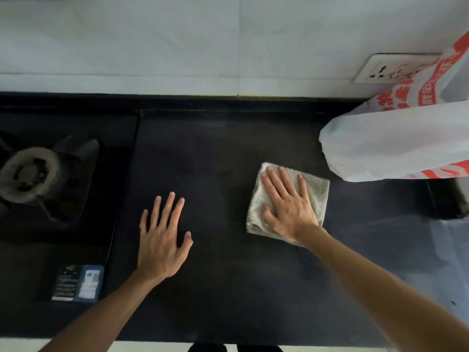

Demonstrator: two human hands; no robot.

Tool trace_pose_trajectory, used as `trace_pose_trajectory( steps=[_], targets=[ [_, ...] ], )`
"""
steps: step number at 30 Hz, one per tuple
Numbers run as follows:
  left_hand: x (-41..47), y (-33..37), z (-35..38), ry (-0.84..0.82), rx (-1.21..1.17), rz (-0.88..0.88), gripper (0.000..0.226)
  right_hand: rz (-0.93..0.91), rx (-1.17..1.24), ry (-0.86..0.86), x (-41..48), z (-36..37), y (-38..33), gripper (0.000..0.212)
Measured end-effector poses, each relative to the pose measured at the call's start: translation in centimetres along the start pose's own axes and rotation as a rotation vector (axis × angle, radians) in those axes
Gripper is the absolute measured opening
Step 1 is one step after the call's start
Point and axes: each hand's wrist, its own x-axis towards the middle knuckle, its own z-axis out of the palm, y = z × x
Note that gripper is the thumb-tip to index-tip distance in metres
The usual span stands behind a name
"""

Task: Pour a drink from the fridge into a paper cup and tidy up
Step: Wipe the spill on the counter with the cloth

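A folded grey dotted cloth [317, 191] lies on the black countertop [223, 153], right of centre. My right hand [288, 204] presses flat on it, fingers straight and spread. My left hand [162, 237] rests flat on the bare counter to the left of the cloth, fingers spread, holding nothing. No cup, drink or fridge is in view.
A gas burner [30, 174] sits in the black hob at the left, with a label sticker [78, 283] near its front. A white and red plastic bag [401, 138] stands at the right. A wall socket [390, 68] is on the white wall behind it.
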Motion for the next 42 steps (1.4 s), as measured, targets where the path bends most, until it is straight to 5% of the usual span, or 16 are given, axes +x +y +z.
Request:
trace_pose_trajectory(
  steps=[4,12,20,25,33,42],
  targets=[
    [0.0,0.0,0.0,-0.007,0.013,-0.007,0.078,0.028,-0.034,0.005,6.6,-0.8,-2.2,0.074],
    [-0.1,0.1,0.0,-0.005,0.006,-0.008,0.077,-0.142,0.040,-0.010,-0.5,0.7,-8.3,0.078],
    [-0.2,-0.1,0.2,0.004,-0.003,0.010,0.076,-0.122,-0.020,-0.028,9.3,-1.2,-7.9,0.076],
    [-0.3,-0.5,0.3,0.001,0.004,0.029,0.074,-0.148,-0.031,0.021,2.2,-0.1,-4.9,0.073],
    [-0.3,0.1,0.1,-0.004,0.005,0.012,0.077,0.122,-0.032,-0.019,-6.0,0.2,3.1,0.075],
    [0.0,-0.2,0.2,-0.005,-0.002,0.010,0.077,-0.213,-0.097,-0.062,9.1,-1.6,-7.0,0.077]
  ],
)
